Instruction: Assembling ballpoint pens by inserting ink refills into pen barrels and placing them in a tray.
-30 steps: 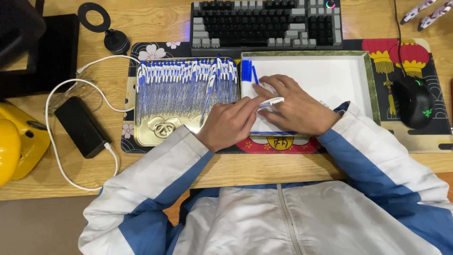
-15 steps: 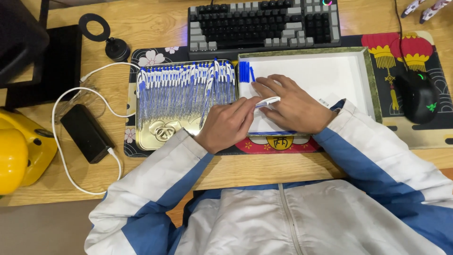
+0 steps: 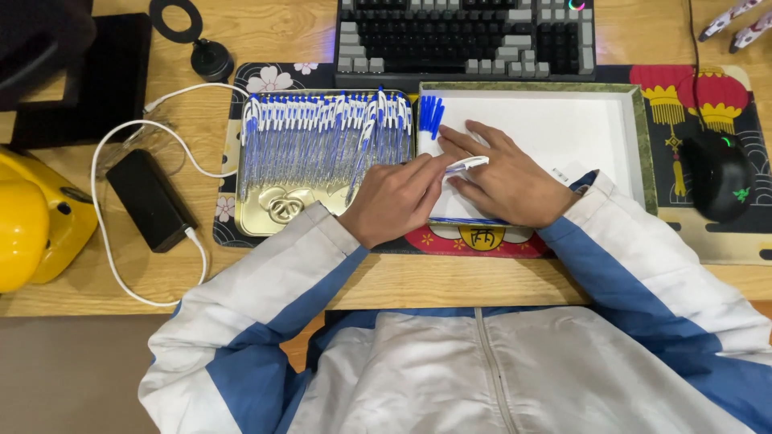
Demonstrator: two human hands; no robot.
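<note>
Pen (image 3: 465,165) sits pinched between both hands at the near left corner of the white tray (image 3: 563,120). Left hand (image 3: 394,199) is curled with fingertips closed on one end, right hand (image 3: 507,181) lies flatter, fingers spread, thumb and forefinger on the other end. I'd say keep the grip light and the pen level so it lines up with the blue caps (image 3: 430,112). Gold tray (image 3: 277,210) of pens is just left, keyboard (image 3: 466,36) beyond.

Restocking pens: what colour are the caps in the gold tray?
Blue caps on the pens in the gold tray, head view.
</note>
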